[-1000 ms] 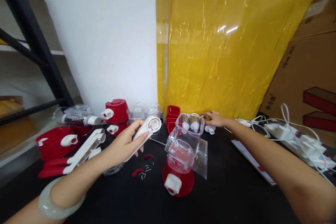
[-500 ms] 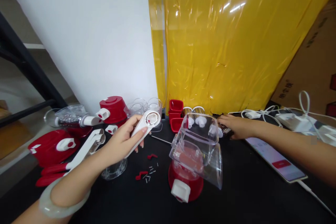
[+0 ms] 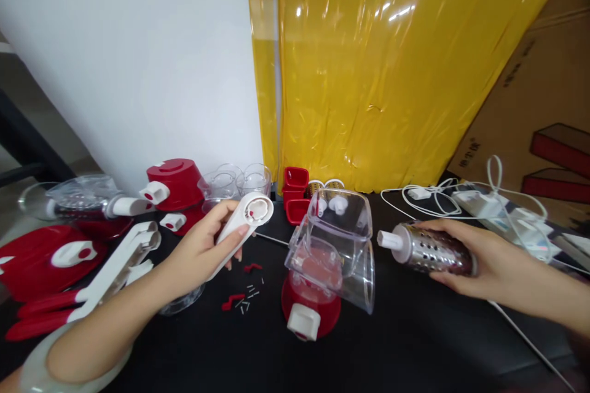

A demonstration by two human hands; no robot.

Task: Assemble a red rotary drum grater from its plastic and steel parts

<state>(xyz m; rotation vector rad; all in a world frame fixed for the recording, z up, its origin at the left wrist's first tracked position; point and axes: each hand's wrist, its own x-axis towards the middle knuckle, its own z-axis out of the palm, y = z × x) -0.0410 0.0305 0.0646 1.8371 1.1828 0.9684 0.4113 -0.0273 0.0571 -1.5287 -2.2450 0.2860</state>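
Observation:
My left hand is closed around a white crank handle, its round socket end facing up. On the right, my right hand grips a metal grater drum lying sideways, its white shaft pointing left. Between the two hands stands a rotary grater body with a red base, a white knob at the front and a clear housing on top. Small red plastic parts and several metal pins lie on the black table below my left hand.
Red grater bases, white-and-red crank handles and clear housings crowd the left and back. Red square pieces and more drums stand behind the grater body. White cables and a power strip lie at the right.
My right hand has lifted the grater drum off the back of the table and brought it nearer, to the right of the grater body. My left hand keeps holding the crank handle. The view has shifted.

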